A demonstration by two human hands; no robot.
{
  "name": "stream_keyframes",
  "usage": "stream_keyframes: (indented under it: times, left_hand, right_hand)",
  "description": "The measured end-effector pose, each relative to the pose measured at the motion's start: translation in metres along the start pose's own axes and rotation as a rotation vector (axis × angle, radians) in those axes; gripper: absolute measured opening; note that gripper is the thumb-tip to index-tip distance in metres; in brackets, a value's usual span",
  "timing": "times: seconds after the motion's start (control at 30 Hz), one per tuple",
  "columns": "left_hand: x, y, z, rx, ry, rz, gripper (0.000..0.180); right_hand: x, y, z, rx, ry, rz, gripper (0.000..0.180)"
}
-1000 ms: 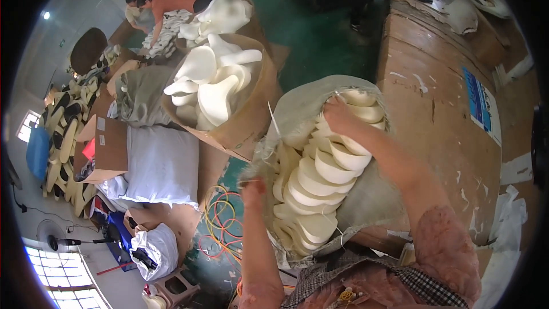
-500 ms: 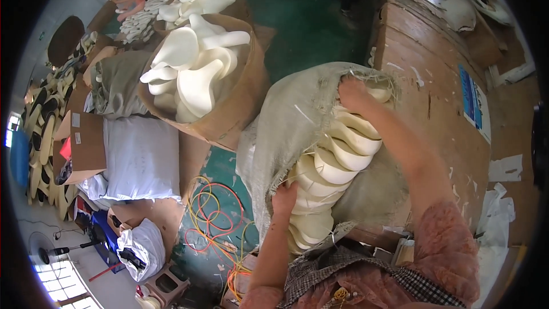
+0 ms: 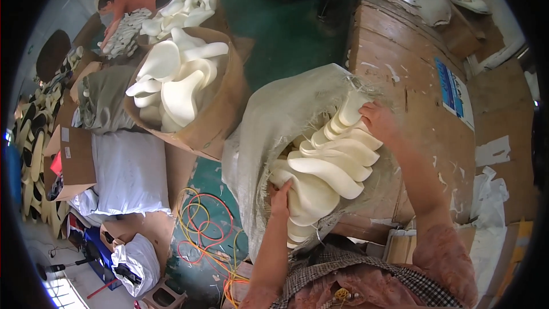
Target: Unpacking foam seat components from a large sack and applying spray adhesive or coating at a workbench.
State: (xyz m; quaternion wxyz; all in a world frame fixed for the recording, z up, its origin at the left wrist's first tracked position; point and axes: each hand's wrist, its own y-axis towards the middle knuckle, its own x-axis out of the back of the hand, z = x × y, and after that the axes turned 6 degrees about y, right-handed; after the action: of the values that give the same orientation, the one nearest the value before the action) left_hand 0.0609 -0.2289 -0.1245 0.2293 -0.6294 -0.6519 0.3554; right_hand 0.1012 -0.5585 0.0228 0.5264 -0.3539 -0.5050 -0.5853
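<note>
A row of cream, curved insoles (image 3: 334, 157), nested closely against one another, lies in the mouth of a frayed, grey-green woven sack (image 3: 269, 109). Around the near left side of the row is my left hand (image 3: 279, 199), its thumb pressed on a large insole and its other fingers hidden behind. My right hand (image 3: 378, 120) grips the far right end of the row, fingers bent over the insoles' edges. A few more insoles (image 3: 298, 233) show lower in the sack, below my left hand.
To the left stands a round cardboard drum (image 3: 229, 100) heaped with similar pieces. A cardboard-covered bench (image 3: 412, 74) runs along the right. Coiled orange and yellow hoses (image 3: 203, 223) lie on the green floor. At the far left, another person (image 3: 134, 8) bends over a pile of pale pieces.
My right hand has come out from under the sack's far edge, nearer to me. The sack's mouth is wider, and the insoles have shifted and tilted, showing more of their faces.
</note>
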Motion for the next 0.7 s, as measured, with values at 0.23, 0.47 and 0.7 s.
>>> stream_keyframes:
  times: [0.23,0.47,0.7]
  left_hand:
    - [0.014,0.001,0.031,0.185,-0.261,0.349,0.043]
    - [0.001,-0.073,0.033,0.328,0.05,0.634,0.064]
    - [-0.071,-0.116,0.084,0.116,0.033,0.195,0.048]
  right_hand:
    - [0.004,-0.083,-0.019,-0.073,0.129,-0.243,0.023]
    - [0.011,-0.187,-0.058,-0.446,0.675,-0.374,0.015]
    - [0.0,-0.131,-0.044,-0.934,0.535,-0.013,0.069]
